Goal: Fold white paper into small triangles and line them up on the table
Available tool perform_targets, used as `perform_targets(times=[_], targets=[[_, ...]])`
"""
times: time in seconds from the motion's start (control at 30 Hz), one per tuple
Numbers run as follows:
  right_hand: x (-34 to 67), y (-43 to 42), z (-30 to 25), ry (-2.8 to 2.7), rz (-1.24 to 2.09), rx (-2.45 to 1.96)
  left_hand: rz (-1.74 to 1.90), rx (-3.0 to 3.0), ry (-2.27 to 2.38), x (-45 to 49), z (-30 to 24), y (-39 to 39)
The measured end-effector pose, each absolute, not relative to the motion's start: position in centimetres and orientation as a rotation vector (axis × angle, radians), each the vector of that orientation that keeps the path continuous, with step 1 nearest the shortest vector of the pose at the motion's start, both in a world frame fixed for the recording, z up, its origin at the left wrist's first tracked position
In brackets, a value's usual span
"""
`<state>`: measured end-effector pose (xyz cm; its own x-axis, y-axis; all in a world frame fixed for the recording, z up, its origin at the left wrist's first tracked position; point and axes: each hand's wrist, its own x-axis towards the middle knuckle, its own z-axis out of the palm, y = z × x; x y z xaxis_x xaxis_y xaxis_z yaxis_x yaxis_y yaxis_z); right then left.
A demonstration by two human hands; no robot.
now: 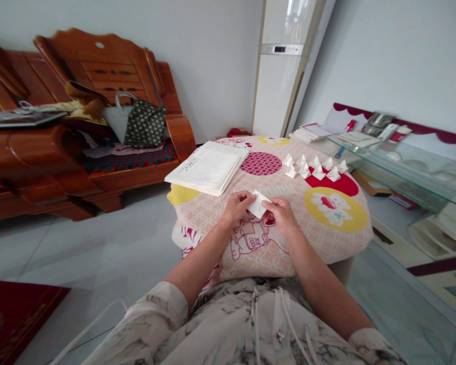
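Observation:
Both my hands meet over a small folded piece of white paper (257, 204) just above the patterned cloth of the round table (338, 238). My left hand (236, 206) pinches its left edge with fingers closed. My right hand (280, 213) grips its right edge, fingers also closed. A row of several small folded white paper shapes (314, 168) lies further back on the table, to the right. A stack of white paper sheets (209, 168) rests at the table's far left edge.
A wooden bench (79, 137) with a dotted bag (144, 123) stands to the left. A tall white cabinet unit (283, 66) stands behind the table. A glass-topped stand (410, 167) with books and items is at the right. A red rug (11, 314) lies on the floor.

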<state>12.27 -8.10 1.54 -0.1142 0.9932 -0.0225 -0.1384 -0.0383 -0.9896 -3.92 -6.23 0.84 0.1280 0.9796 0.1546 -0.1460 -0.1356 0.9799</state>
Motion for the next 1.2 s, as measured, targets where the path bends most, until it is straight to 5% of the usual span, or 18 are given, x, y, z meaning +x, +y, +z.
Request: perform_targets(times=[0.9, 1.2], targets=[[12.44, -8.68, 2.16, -1.317, 1.367, -1.089, 1.319, 1.091, 0.943, -4.08, 0.71, -6.16], [12.63, -8.07, 1.38, -1.273, 1.204, -1.047, 1.062, 1.398, 0.943, -4.14, 1.06, -6.61]])
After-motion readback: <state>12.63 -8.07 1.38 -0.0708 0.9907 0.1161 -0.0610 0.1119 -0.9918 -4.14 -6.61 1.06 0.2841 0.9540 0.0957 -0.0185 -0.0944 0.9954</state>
